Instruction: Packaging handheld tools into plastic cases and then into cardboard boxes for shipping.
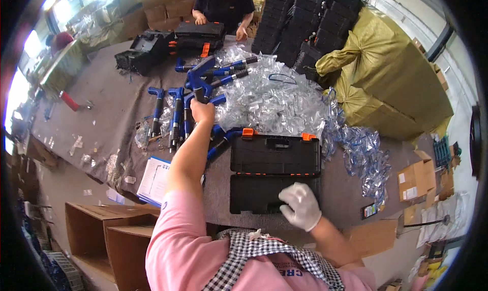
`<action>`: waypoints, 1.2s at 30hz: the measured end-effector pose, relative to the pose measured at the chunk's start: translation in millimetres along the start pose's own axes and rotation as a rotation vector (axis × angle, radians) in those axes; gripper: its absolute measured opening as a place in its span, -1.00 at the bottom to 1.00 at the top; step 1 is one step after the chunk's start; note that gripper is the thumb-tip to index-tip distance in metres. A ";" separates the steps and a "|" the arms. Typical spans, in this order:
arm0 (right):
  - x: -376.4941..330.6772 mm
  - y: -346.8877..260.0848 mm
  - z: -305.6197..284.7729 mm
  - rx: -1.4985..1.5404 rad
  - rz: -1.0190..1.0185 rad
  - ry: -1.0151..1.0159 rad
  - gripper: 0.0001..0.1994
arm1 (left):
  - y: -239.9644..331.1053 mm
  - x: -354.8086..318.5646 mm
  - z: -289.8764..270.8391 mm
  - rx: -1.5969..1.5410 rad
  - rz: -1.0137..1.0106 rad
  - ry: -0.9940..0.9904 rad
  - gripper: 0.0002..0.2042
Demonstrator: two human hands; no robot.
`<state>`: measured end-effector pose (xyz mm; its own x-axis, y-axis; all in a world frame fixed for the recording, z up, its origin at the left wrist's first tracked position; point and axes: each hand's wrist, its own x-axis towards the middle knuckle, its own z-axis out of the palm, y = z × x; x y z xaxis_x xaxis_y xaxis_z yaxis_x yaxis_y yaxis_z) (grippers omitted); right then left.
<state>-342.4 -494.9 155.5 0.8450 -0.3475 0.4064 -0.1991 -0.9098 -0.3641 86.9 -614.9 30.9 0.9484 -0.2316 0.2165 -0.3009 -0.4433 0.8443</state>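
My bare left hand [202, 111] reaches far forward and is closed around the black shaft of a blue-and-black pistol-grip tool [195, 78], its blue handle pointing up and away. Several similar blue-handled tools [177, 105] lie around it on the table. Close to my body, a black plastic case [274, 158] with orange latches lies opened flat, lid half away from me. Over the near half's right side is my right hand [301, 204] in a white glove, thumb apart from the loosely bent fingers, with nothing visible in it. Whether it touches the case I cannot tell.
A heap of clear plastic bags [277, 100] covers the table's middle. Stacked black cases [305, 24] and yellow-green sacks [376, 72] stand at the back right. A co-worker [223, 6] is across the table, near closed cases [199, 37]. Papers [154, 180] lie left, above cardboard boxes [109, 215].
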 end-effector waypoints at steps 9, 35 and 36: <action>105.6 80.0 -151.4 -0.367 0.224 0.232 -0.12 | 213.5 -160.1 -139.1 0.555 0.884 -0.512 -0.54; -68.9 175.9 39.4 1.343 0.863 -0.251 -0.56 | -27.3 -234.2 -153.1 0.440 0.481 -0.906 -0.14; -69.9 174.1 34.3 1.396 0.806 -0.253 -0.53 | -29.9 -232.7 -155.4 0.430 0.488 -0.891 -0.12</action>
<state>-419.2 -621.2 35.0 0.8340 -0.4324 -0.3428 -0.1452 0.4275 -0.8923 -109.3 -413.2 31.5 0.3584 -0.9285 -0.0970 -0.7973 -0.3585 0.4855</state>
